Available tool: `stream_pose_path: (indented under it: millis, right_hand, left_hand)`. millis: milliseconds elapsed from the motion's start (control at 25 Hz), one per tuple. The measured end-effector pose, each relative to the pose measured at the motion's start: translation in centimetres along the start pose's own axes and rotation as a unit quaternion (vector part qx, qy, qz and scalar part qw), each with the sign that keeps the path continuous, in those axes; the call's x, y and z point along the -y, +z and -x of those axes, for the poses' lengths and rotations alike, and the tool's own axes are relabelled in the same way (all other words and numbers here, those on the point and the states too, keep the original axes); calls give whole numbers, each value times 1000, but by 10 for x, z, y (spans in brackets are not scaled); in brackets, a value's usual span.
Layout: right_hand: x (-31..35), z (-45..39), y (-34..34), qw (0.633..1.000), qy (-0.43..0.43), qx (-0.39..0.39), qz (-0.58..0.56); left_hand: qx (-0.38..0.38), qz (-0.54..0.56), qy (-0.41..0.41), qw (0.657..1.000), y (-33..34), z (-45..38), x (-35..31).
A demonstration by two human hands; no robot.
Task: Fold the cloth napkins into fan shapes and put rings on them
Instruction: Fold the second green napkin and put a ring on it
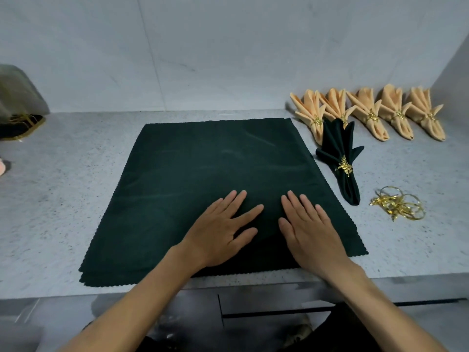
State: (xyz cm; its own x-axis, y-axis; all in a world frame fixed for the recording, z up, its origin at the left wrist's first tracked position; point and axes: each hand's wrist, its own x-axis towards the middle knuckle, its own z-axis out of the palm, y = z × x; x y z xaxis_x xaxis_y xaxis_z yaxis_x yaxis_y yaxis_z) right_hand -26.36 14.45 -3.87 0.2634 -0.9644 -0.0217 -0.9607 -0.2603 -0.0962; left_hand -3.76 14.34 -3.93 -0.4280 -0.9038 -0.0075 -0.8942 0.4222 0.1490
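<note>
Nearest me, my left hand [223, 229] and right hand [308, 229] lie flat side by side, fingers straight and grasping nothing, palms pressing the near middle of the dark green napkin [203, 168]. I judge this is the smoothing step before pleating: the cloth lies spread open, its near scalloped hem close to the counter edge [76, 293], with what looks like more dark layers under it at the near left corner. Next I would need to pinch that near hem with both hands and start even accordion folds away from me. Bare counter lies to the left; on the right, the loose gold rings [398, 205] sit near the cloth's right edge, and the finished green fan [342, 161] lies just beside it. Farther back, five peach fans [370, 113] line the wall [177, 59].
</note>
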Motion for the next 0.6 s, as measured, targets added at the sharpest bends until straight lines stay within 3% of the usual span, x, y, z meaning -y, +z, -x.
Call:
stream_pose_path:
  millis: [160,280,360,520,600]
  right_hand:
    - [1,-6,-25,995,66,60,40]
    - [50,-26,-21,998,-59,-3,-35]
    - [73,-28,-11,988,-115,4,-106]
    - [28,-15,-1,993,-108,-1,-55]
    - [5,2,-3,989,-142,-51,-9]
  left_hand:
    - [-4,-17,9,1000,-2,2,0]
    - [-8,-6,21,1000,0,1,1]
    - [-21,20,26,999,0,2,2]
    - [-15,-25,21,999,2,5,5]
    - [-9,-37,26,999,1,5,3]
